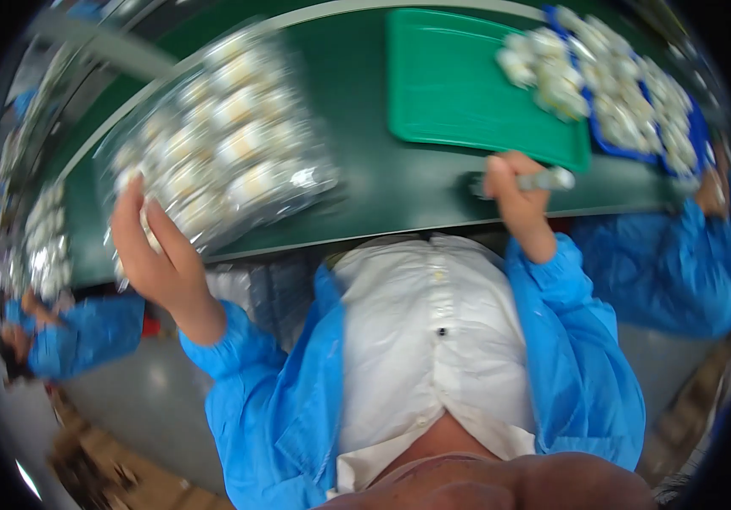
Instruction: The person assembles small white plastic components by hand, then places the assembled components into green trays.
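A clear plastic pack [229, 136] with rows of white, partly yellowish bundles lies at the left of the green table, blurred. My left hand [161, 246] is at its near left corner, fingers stretched and apart over the plastic edge; the thumb is hard to make out. Away from the pack, above the table's near edge, my right hand [520, 197] is closed round a short whitish-grey marker pen [545, 180]. The pen's dark end sticks out on the left. Just beyond this hand lies a green tray [459, 93].
White bundles [548, 72] sit at the green tray's right end. Blue trays [629, 153] filled with similar bundles stand beside it. A co-worker's blue sleeve [663, 263] is close on the right. Another person [76, 336] works at the far left near more white packs [47, 238].
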Demonstrator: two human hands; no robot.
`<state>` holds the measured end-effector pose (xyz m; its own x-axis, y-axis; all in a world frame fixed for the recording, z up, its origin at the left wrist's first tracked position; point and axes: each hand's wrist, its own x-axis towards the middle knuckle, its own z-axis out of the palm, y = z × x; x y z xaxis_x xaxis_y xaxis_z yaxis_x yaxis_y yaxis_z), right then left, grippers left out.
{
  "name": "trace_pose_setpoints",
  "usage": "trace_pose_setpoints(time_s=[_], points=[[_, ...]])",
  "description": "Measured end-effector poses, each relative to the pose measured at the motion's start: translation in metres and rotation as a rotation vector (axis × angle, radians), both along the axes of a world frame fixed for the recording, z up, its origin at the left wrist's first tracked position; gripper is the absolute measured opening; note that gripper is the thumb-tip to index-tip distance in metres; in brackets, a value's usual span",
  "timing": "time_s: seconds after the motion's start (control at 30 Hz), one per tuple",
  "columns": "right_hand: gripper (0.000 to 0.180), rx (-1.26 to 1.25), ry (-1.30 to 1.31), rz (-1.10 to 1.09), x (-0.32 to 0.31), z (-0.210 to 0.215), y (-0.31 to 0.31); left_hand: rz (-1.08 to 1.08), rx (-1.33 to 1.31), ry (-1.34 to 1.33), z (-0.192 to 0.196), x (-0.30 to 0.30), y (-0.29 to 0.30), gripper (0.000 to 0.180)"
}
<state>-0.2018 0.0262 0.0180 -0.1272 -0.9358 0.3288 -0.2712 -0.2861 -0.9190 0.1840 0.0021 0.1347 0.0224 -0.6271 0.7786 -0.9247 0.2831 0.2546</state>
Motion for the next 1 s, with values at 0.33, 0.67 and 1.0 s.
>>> trace_pose_setpoints(time_s=[0.33, 0.67, 1.0], points=[[0.035, 0.014, 0.0, -0.122, -0.056, -0.027, 0.016, -0.921, 0.077, -0.171, -0.084, -0.34, -0.095, 0.032], [0.032, 0.143, -0.34, -0.052, -0.071, -0.019, 0.016, -0.674, 0.19, -0.375, -0.106, -0.353, -0.137, 0.033], [0.028, -0.171, -0.233, 0.006, -0.04, 0.027, -0.012, -0.75, 0.542, 0.186, -0.094, -0.214, -0.016, 0.045]])
